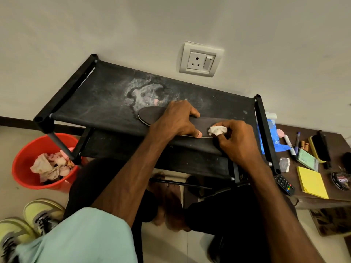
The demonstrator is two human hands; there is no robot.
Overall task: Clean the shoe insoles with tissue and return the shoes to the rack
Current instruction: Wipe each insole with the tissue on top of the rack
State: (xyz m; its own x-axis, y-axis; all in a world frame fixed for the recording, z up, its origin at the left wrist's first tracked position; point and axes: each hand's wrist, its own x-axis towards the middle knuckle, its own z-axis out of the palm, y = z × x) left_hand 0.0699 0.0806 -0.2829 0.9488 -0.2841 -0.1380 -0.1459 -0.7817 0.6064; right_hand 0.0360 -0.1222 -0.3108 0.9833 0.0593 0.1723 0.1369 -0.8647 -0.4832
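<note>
Here the dark insole (152,115) lies flat on the black shoe rack's top shelf (98,99). The left hand (174,120) grips its middle, fingers curled over the far edge. The right hand (235,141) pinches a crumpled tissue (216,130) against its right end. A red bucket (20,168) stands left of the rack.

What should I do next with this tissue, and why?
Probably wipe the crumpled white tissue leftward along the dark flat insole: your right hand pinches it at the insole's right end, and your left hand grips the middle on the black fabric rack.
</note>
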